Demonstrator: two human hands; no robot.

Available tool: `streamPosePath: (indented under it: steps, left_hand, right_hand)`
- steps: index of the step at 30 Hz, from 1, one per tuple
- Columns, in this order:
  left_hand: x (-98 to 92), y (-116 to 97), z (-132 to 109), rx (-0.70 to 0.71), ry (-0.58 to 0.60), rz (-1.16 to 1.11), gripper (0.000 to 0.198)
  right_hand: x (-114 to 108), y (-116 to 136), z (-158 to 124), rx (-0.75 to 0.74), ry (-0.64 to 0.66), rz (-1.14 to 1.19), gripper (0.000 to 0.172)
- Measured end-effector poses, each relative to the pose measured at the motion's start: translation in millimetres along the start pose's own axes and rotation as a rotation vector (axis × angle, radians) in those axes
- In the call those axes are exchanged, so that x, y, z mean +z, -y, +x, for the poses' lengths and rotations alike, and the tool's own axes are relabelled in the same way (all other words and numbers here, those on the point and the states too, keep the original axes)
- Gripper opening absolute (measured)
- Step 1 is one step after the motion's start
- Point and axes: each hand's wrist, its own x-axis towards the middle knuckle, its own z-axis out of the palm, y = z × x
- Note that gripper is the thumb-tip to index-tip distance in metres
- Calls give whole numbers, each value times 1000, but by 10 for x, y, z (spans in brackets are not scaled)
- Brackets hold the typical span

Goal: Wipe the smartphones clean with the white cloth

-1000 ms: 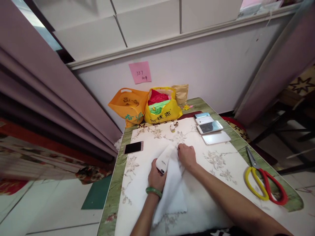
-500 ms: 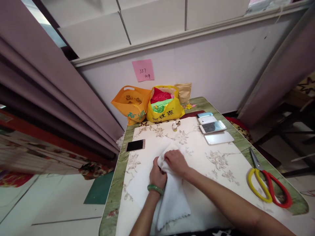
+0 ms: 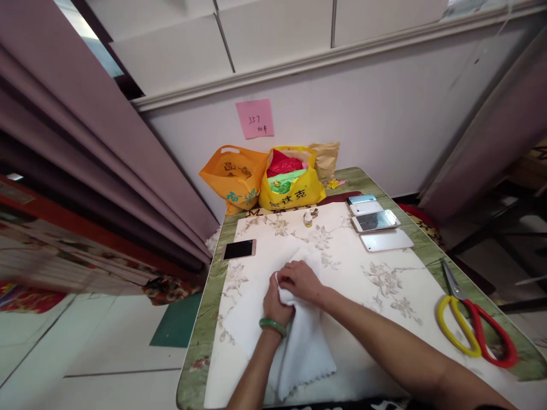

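A white cloth (image 3: 305, 347) with a scalloped edge is bunched up between my hands and hangs down toward the front of the table. My left hand (image 3: 276, 299), with a green bangle (image 3: 272, 327) at the wrist, is closed around the cloth's left side. From the right, my right hand (image 3: 300, 280) pinches the upper folds, its fingertips meeting those of the left. Whether anything is wrapped inside the folds is hidden. A dark-screened phone (image 3: 240, 249) lies left of the hands, and a small white bottle (image 3: 308, 219) stands beyond them.
Several phones (image 3: 376, 221) lie at the right. Scissors with yellow and red handles (image 3: 476, 327) rest near the right edge. An orange bag (image 3: 239, 173) and a yellow bag (image 3: 294, 191) holding coloured cloth stand at the back. Beneath lies a flowered table cover (image 3: 384, 279).
My right fingers have shifted left along the folds and now touch my left fingertips. The cloth is still held in both hands. The whole view has shifted slightly.
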Motion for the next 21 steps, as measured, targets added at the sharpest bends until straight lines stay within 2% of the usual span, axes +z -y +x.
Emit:
streamPosePath:
  steps: [2, 3, 5, 9, 11, 13, 15, 16, 19, 21]
  left_hand:
    - [5, 14, -7, 10, 12, -10, 69]
    - [7, 11, -9, -7, 13, 4, 70]
    - [5, -16, -11, -52, 8, 35, 71]
    - [-16, -95, -19, -84, 0, 42, 61]
    - [-23, -107, -22, -74, -4, 46, 57]
    - [-20, -89, -20, -61, -5, 61, 56]
    - [-10, -53, -14, -53, -10, 73, 62]
    - [-4, -36, -11, -44, -10, 65, 65]
    - [9, -7, -6, -22, 4, 7, 68]
    - [10, -14, -6, -40, 7, 0, 68]
  right_hand:
    - [-55, -56, -93, -117, 131, 39, 2]
    - [-113, -124, -132, -117, 169, 36, 3]
    - [-263, -310, -178, -1, 191, 3, 8]
    - [-460, -592, -117, 261, 26, -81, 7]
    - [-413, -558, -47, 384, -73, -112, 12]
    - [-280, -412, 4, 448, -146, -124, 17]
    - [-128, -238, 11, 395, -168, -101, 15]
    - [-70, -172, -5, 296, -144, -66, 12]
    - [-45, -159, -112, -67, 55, 48, 8]
    - [-157, -291, -198, -110, 165, 25, 13]
